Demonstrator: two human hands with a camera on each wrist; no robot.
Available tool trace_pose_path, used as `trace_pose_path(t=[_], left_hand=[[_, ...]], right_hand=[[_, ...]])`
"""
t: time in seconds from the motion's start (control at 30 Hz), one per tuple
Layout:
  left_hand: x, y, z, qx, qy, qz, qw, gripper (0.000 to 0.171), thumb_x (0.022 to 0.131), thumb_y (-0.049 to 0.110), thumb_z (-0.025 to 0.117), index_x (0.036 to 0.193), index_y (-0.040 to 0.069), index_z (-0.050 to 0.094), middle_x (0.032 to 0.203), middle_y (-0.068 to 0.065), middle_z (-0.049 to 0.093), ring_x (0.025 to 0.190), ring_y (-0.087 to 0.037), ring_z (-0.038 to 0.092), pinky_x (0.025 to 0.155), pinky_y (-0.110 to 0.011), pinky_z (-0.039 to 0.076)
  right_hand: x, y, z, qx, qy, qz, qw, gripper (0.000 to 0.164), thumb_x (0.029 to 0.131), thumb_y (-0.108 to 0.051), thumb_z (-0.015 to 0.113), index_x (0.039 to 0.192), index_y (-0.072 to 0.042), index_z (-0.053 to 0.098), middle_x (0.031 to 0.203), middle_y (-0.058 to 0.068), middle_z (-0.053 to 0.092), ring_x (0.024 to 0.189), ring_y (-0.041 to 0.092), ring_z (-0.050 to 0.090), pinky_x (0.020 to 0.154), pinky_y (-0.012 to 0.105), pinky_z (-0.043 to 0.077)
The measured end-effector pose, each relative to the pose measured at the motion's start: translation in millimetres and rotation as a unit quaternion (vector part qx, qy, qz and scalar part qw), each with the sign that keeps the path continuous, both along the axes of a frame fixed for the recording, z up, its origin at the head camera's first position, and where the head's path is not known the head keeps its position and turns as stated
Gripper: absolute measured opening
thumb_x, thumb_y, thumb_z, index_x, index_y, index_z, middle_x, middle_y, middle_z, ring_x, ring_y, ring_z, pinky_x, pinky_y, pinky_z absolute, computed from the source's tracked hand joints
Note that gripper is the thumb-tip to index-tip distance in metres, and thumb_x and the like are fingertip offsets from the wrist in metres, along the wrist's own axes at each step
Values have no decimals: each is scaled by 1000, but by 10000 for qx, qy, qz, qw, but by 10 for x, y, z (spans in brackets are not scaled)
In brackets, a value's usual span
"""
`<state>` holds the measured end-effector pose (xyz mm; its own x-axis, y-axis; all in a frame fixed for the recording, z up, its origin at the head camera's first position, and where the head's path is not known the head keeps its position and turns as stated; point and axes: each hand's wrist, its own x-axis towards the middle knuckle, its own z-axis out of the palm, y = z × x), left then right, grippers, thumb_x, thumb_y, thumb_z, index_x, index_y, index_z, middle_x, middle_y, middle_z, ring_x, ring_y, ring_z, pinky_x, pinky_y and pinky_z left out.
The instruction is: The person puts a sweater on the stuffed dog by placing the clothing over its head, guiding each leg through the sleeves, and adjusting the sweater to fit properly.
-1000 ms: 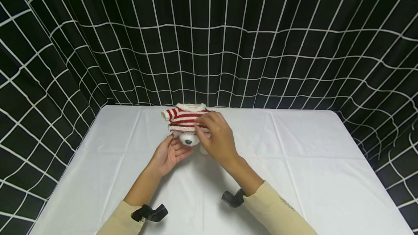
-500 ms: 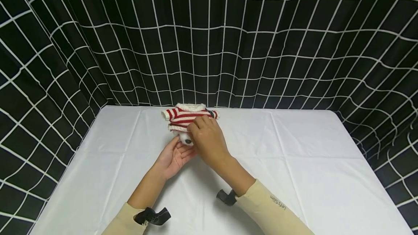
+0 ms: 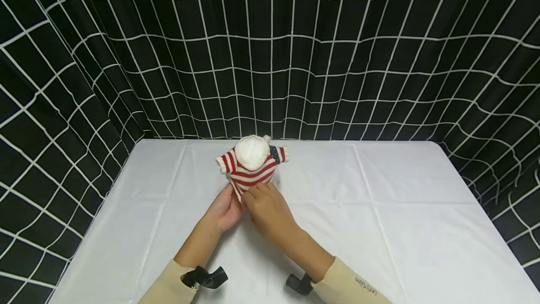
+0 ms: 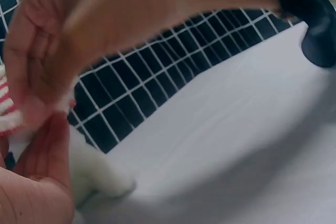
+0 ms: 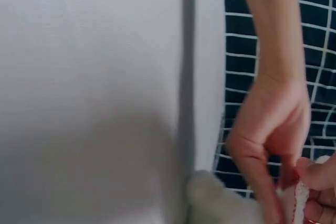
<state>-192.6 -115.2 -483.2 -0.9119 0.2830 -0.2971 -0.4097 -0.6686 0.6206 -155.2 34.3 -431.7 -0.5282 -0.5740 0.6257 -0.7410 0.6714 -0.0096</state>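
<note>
From my station, I have the toy [image 3: 252,152] in the middle of the head view, near the far edge of the white worktop [image 3: 337,233], its rounded white top showing at the neck of the striped sweater [image 3: 249,177]. The sweater's sleeves stick out left and right. My right hand [image 3: 270,212] is just below, its grip pinching the sweater's lower edge between thumb and fingers. My left hand [image 3: 225,212] is at the garment's lower left, fingers and thumb bent in towards that edge; I cannot tell whether its grip pinches anything. At the lower left of the left wrist view, a white limb shows beside the hands. A black gridded curtain [image 3: 274,50] fills the upper frame.
</note>
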Motion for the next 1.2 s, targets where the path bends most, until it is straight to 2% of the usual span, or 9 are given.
trace_pose_path(t=[0.2, 0.33, 0.43, 0.57, 0.67, 0.77, 0.87, 1.0, 1.2], left_hand=[[-10, -42, -17, -318, 67, -122, 9994, 34, 113, 31, 31, 114, 11, 59, 95, 2, 72, 79, -7, 66, 70, -22, 54], [-23, -155, 48, -926, 270, 170, 9952, 38, 112, 28, 30, 123, 1, 53, 95, -7, 73, 84, -18, 72, 77, -32, 60], [-33, -238, 110, -1263, 428, 590, 9893, 41, 112, 33, 31, 124, -1, 51, 95, -8, 70, 85, -20, 73, 81, -37, 60], [-48, -294, 179, -1292, 612, 864, 9859, 35, 110, 31, 40, 122, 1, 55, 97, -7, 69, 84, -18, 72, 84, -38, 60], [-56, -290, 206, -1317, 776, 856, 9845, 32, 109, 24, 45, 128, 1, 56, 102, -6, 70, 88, -16, 72, 87, -37, 59], [-59, -281, 200, -1400, 781, 895, 9830, 32, 109, 21, 47, 131, -1, 55, 104, -5, 70, 90, -14, 72, 88, -33, 58], [-54, -276, 182, -1495, 709, 997, 9812, 30, 109, 18, 46, 130, -2, 55, 102, -4, 71, 90, -13, 72, 88, -31, 58], [-48, -272, 158, -1309, 618, 1067, 9837, 29, 110, 16, 40, 127, -3, 53, 99, -4, 72, 93, -14, 73, 89, -31, 57], [-35, -269, 99, -114, 196, 879, 9959, 33, 112, 14, 21, 118, -1, 49, 98, -6, 74, 96, -13, 72, 92, -28, 55]], right_hand=[[-16, 77, -126, -318, -324, -51, 9990, 12, 81, -1, 79, 84, -8, 69, 87, 2, 66, 86, 23, 62, 78, 35, 49], [-61, 184, -121, -1612, -744, 9, 9841, 7, 86, -6, 79, 90, -8, 74, 87, 1, 70, 80, 18, 65, 71, 33, 54], [-148, 289, -123, -2862, -1249, -413, 9491, 4, 90, -7, 76, 88, -5, 73, 78, 2, 71, 68, 14, 65, 61, 30, 55], [-301, 410, -108, -3977, -2533, -966, 8765, 9, 92, -7, 72, 95, -1, 68, 74, 8, 71, 62, 19, 67, 57, 23, 54], [-393, 444, -84, -4303, -3475, -1003, 8271, 18, 91, -8, 72, 106, 0, 64, 77, 13, 74, 66, 27, 72, 59, 22, 55], [-446, 429, -58, -4393, -3966, -919, 8008, 21, 90, -5, 71, 109, 0, 64, 78, 15, 75, 69, 30, 74, 60, 22, 56], [-477, 399, -59, -4284, -4015, -930, 8041, 19, 87, 0, 68, 106, -1, 66, 76, 12, 75, 68, 27, 75, 58, 20, 52], [-488, 378, -90, -3961, -3842, -1034, 8275, 19, 82, 4, 64, 99, -2, 69, 69, 8, 74, 63, 20, 73, 57, 20, 48], [-477, 393, -191, -3415, -3671, -1495, 8522, 17, 74, 6, 63, 85, -5, 71, 61, 3, 69, 52, 10, 61, 54, 22, 45]])
